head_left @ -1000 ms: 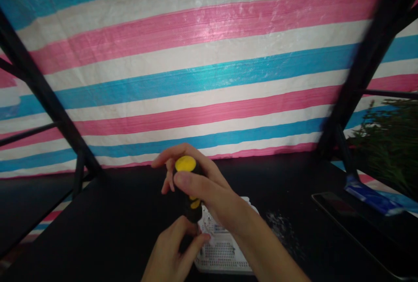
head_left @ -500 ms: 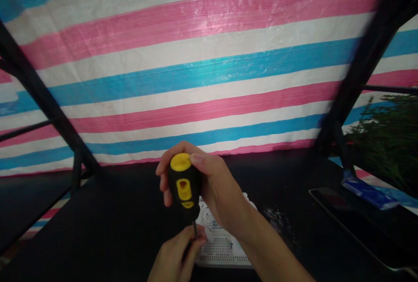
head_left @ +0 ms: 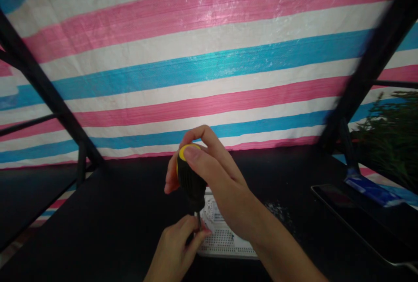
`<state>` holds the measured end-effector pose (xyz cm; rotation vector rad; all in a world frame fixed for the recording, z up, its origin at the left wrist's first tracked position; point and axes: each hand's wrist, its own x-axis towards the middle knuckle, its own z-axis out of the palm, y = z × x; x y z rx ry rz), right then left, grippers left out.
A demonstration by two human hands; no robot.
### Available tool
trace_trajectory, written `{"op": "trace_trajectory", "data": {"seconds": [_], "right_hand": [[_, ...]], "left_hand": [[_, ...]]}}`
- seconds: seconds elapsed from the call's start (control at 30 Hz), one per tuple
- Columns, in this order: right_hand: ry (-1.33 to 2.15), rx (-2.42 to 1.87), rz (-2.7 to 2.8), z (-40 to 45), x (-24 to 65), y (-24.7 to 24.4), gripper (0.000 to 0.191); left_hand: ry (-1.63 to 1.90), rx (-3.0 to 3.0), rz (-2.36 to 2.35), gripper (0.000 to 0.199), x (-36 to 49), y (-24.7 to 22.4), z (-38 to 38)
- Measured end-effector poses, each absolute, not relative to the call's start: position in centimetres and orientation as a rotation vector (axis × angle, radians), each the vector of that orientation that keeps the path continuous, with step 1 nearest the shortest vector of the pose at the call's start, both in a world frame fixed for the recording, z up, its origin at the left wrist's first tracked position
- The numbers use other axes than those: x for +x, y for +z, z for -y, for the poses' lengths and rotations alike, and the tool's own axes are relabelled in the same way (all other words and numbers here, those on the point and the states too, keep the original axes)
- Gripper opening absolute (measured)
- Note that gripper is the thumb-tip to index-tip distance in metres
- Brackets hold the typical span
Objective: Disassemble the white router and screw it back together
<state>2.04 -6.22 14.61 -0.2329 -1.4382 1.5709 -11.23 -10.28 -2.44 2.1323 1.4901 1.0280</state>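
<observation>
A stubby black-and-yellow screwdriver [head_left: 192, 182] points down, its handle wrapped by my right hand [head_left: 222, 173], with the thumb over the yellow end cap. Its thin metal shaft [head_left: 199, 220] runs down between the thumb and forefinger of my left hand [head_left: 178, 243], which are closed around the tip. What else those fingertips pinch is hidden. Beneath both hands lies a white perforated plastic panel [head_left: 218, 243] with a label-like patch. My left fingertips are at its left edge, and my right hand and forearm cover part of it.
The panel rests on a black tabletop [head_left: 130, 212]. White crumbs [head_left: 281, 214] are scattered right of it. Farther right lie a dark phone-like slab [head_left: 359, 229] and a blue packet [head_left: 374, 189]. Black frame posts [head_left: 362, 68] stand before a striped tarpaulin [head_left: 196, 68]; a green plant [head_left: 392, 134] is at right.
My right hand has turned around the screwdriver handle, so less yellow shows and the thumb lies farther over the cap. My left hand stays at the tip. The view has shifted slightly.
</observation>
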Motion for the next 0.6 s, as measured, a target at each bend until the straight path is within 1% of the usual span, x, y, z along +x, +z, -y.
{"op": "trace_trajectory", "data": {"seconds": [0.13, 0.27, 0.4, 0.5, 0.6], "right_hand": [[1.457, -0.296, 1.587, 6.0, 1.7, 15.5, 0.018], [1.445, -0.311, 1.594, 6.1, 1.2, 14.6, 0.028], [1.584, -0.494, 1.624, 6.5, 0.5, 11.7, 0.043], [1.662, -0.453, 1.593, 6.6, -0.1, 10.3, 0.041], [1.62, -0.407, 1.523, 6.5, -0.5, 10.3, 0.038]], "left_hand": [[1.099, 2.174, -1.552, 0.025, -11.1, -2.5, 10.2], [1.196, 2.183, -1.571, 0.03, -11.0, -2.5, 10.0], [1.24, 2.117, -1.577, 0.02, -11.1, -3.1, 10.1], [1.259, 2.085, -1.589, 0.019, -11.3, -3.7, 10.3], [1.25, 2.113, -1.609, 0.018, -11.5, -4.0, 10.4]]}}
